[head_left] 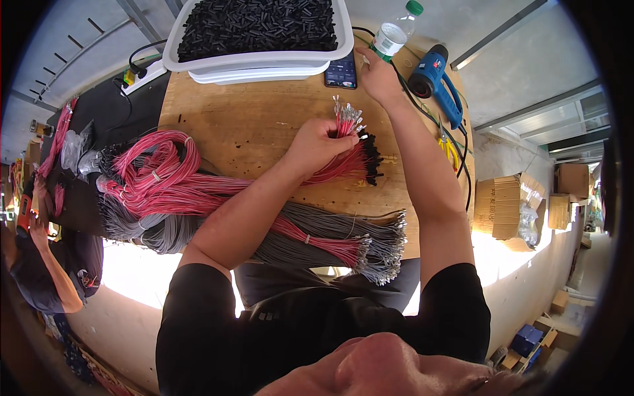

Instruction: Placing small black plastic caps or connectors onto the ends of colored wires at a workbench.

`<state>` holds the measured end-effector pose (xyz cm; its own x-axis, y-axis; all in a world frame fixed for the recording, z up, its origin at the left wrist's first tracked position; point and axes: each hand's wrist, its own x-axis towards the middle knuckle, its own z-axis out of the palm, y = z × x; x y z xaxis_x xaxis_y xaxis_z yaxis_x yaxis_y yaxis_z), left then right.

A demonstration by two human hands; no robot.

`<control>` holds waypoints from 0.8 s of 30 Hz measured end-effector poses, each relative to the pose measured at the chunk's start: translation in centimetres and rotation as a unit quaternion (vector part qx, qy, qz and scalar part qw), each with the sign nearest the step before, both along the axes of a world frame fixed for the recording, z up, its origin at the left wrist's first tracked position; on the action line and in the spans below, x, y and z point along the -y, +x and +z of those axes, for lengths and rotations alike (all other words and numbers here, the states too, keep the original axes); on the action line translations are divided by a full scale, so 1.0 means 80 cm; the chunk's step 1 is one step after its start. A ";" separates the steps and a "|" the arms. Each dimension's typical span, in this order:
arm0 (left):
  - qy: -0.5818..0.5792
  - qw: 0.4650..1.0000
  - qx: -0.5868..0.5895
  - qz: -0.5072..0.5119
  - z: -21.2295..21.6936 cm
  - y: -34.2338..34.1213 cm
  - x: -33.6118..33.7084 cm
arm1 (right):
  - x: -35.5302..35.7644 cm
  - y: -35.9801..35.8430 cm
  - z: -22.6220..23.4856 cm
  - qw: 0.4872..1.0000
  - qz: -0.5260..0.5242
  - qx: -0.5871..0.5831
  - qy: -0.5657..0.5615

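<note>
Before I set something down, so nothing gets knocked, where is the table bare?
Mostly bare table lies between the white tub and the red wires. Crowded: far right, with bottle and heat gun; near edge, with grey wires.

In your left hand (320,146) you hold thin red insulated wires (338,170); silvery metal ends (349,115) poke up above it, black-tipped ends (373,158) fan out to its right.

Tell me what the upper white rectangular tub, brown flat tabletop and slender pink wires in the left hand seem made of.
White tub: probably smooth plastic; rounded, moulded rim.
Brown tabletop: apparently smooth wood; visible grain.
Pink wires: probably plastic-coated; even, slightly glossy colour. Tips: shiny, likely metal.
</note>
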<state>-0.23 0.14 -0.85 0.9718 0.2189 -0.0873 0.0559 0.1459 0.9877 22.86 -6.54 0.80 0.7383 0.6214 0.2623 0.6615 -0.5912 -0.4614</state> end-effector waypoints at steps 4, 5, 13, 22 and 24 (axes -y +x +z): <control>-0.032 0.999 0.009 0.000 0.003 0.000 0.002 | 0.014 -0.011 0.001 0.985 0.012 -0.142 0.096; -0.056 0.998 0.006 0.008 0.002 -0.002 0.001 | 0.019 -0.022 0.005 0.992 0.032 -0.099 0.067; -0.034 0.999 -0.002 -0.010 0.000 0.000 0.001 | 0.022 -0.034 -0.002 0.993 0.065 0.062 -0.074; -0.036 0.999 0.004 0.001 -0.002 0.000 0.001 | 0.016 -0.037 -0.004 0.984 0.073 0.084 -0.142; -0.038 0.999 0.002 0.001 -0.003 -0.001 0.000 | 0.015 -0.040 0.000 0.977 0.065 0.061 -0.193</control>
